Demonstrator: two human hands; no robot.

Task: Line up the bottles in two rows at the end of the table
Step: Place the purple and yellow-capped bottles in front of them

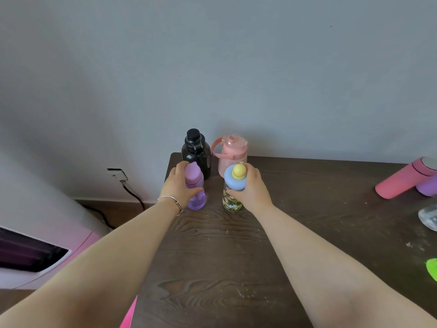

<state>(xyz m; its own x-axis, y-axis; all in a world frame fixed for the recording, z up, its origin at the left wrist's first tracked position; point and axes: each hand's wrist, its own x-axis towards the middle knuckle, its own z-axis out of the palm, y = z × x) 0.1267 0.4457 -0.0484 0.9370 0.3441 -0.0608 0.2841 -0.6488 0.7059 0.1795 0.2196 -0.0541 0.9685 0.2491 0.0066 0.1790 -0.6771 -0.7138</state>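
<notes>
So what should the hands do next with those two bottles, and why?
Probably let go. The left hand holds the purple bottle upright in front of the black bottle, and the right hand holds the duck bottle in front of the pink one, so both rows look started.
</notes>
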